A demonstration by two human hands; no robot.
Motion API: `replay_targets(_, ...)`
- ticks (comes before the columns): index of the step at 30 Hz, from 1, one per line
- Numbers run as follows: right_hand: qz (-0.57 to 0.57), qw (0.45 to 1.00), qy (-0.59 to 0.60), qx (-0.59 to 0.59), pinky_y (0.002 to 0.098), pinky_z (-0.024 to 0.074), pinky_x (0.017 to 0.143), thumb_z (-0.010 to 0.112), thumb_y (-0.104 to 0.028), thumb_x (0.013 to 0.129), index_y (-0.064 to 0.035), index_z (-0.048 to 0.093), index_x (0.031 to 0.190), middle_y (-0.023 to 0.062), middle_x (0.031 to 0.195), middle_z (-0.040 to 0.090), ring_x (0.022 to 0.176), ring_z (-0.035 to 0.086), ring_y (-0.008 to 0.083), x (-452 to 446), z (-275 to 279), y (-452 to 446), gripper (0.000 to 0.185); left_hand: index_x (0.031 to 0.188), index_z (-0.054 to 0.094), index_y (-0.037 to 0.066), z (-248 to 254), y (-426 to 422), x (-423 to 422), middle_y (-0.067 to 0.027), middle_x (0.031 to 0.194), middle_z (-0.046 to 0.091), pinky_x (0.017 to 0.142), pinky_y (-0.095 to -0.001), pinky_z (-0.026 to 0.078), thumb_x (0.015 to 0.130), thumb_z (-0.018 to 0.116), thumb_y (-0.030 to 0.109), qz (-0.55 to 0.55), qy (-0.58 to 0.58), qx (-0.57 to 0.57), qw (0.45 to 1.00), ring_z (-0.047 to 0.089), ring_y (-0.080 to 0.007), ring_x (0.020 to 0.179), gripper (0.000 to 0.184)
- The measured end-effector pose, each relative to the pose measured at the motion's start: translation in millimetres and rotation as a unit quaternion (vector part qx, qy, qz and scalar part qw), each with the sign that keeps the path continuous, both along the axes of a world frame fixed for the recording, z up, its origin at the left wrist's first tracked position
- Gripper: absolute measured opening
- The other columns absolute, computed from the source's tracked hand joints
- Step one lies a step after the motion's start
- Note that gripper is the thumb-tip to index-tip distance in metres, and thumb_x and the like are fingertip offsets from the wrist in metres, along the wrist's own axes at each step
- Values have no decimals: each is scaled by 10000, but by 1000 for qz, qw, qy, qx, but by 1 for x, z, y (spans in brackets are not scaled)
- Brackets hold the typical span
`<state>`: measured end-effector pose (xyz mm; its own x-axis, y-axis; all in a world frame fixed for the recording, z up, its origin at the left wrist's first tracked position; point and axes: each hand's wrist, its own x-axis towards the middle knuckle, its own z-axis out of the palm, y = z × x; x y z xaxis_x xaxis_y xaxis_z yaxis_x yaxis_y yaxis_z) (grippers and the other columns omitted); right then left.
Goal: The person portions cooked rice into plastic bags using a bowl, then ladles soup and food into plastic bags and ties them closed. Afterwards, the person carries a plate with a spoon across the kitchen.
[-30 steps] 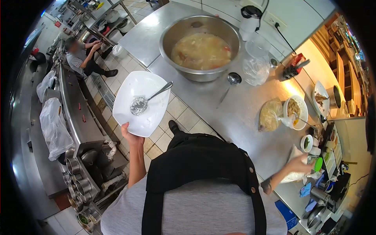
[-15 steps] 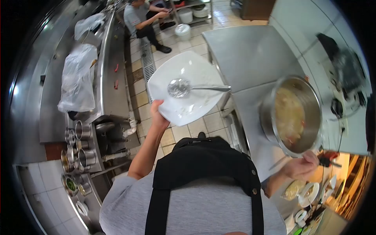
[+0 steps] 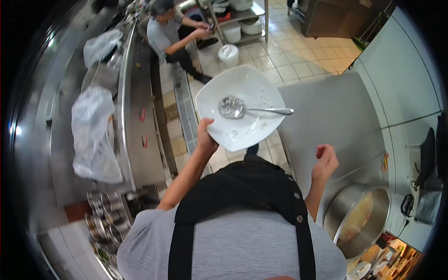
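My left hand [image 3: 207, 136] grips the near left edge of a white square plate [image 3: 212, 95], thumb on top of the rim and the other fingers hidden beneath. On the plate lies a metal spoon [image 3: 268, 111], its handle reaching past the right rim. A small pile of white and grey crumbly bits [image 3: 228, 107] sits at the bowl end of the spoon, and wet specks dot the plate. My right hand [image 3: 325, 163] is raised over the steel table, fingers loosely bent, with nothing visible in it. Below it to the right stands a steel pot [image 3: 343, 210] with yellowish liquid [image 3: 358, 217].
The steel table [image 3: 333, 116] runs along the right wall. A seated person [image 3: 172, 37] holds a phone by the floor drain [image 3: 184, 107]. A lidded white bucket [image 3: 228, 55] stands on the tiles. At left are a steel counter [image 3: 140, 88], a plastic bag [image 3: 93, 140] and several metal containers [image 3: 105, 217].
My right hand has left the pot's near rim and moved forward over the table. The view has shifted, so the pot shows lower. My left hand still carries the plate.
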<state>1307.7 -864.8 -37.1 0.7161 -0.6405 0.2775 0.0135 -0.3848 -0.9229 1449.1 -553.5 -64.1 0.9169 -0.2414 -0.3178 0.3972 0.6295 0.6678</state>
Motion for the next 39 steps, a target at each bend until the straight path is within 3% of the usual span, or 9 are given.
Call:
replay_targets(3,63,987,135,-61,302,445,662,504,-160,878,17,576,920,122,859,558,725,551,207,99,3,-5,196,1164,447,-44,-1,13,81,-159,1070,561,894,-365,445,740,473,226,18,-5,22,1000,562,-285,987,504)
replay_targets(7,172,951,192,-173,380,451,784,594,-181,817,-18,538,1077,172,1044,530,917,551,335,197,-12,-18,312,1204,423,-45,4,24,173,-158,1121,550,921,-383,427,730,474,248,4,-12,38,999,547,-297,1033,560)
replay_targets(10,207,935,263,-120,406,441,819,624,-194,788,-31,529,1105,179,1067,524,987,522,376,267,-26,-26,368,1272,366,-20,-2,18,251,-172,1210,496,954,-414,398,713,468,279,11,-28,51,998,493,-326,1099,643)
replay_targets(13,148,941,269,-143,407,444,823,633,-206,780,-29,532,1109,189,1056,531,981,527,372,307,-42,-34,386,1230,406,-14,-26,20,337,-140,1153,532,928,-387,416,704,476,251,-44,14,68,997,527,-294,1051,592)
replay_targets(17,67,911,396,-99,417,443,829,629,-235,771,-23,548,1107,219,1018,547,972,532,375,328,-72,-47,406,1203,429,-10,-23,-33,452,-139,1130,543,912,-384,424,697,487,259,-133,35,88,987,538,-292,1023,576)
replay_targets(28,-29,874,485,32,393,464,795,651,-292,749,10,591,1060,213,965,620,906,594,351,407,-114,-120,438,1189,429,-18,-15,-269,640,-155,1077,551,873,-385,447,689,498,260,-346,21,91,933,551,-299,972,576)
replay_targets(31,18,877,473,79,400,458,828,617,-378,793,17,514,1167,219,1016,606,967,582,337,476,-83,-174,554,1183,433,-25,-10,-339,666,-160,1070,556,884,-389,443,688,501,279,-384,39,99,917,551,-299,980,585)
replay_targets(35,29,951,156,266,351,500,771,532,-299,888,-4,307,1314,169,1065,579,899,607,230,562,-48,-222,565,1184,439,-23,-6,-412,709,-162,1082,556,876,-399,447,691,493,277,-447,13,96,889,559,-299,968,580)
replay_targets(39,-59,874,-49,480,329,532,749,487,-232,910,-5,364,1244,136,1001,576,826,620,212,607,-65,-235,423,1203,435,-23,-17,-471,747,-174,1119,541,901,-404,432,691,474,272,-569,-6,93,817,544,-305,1010,592)
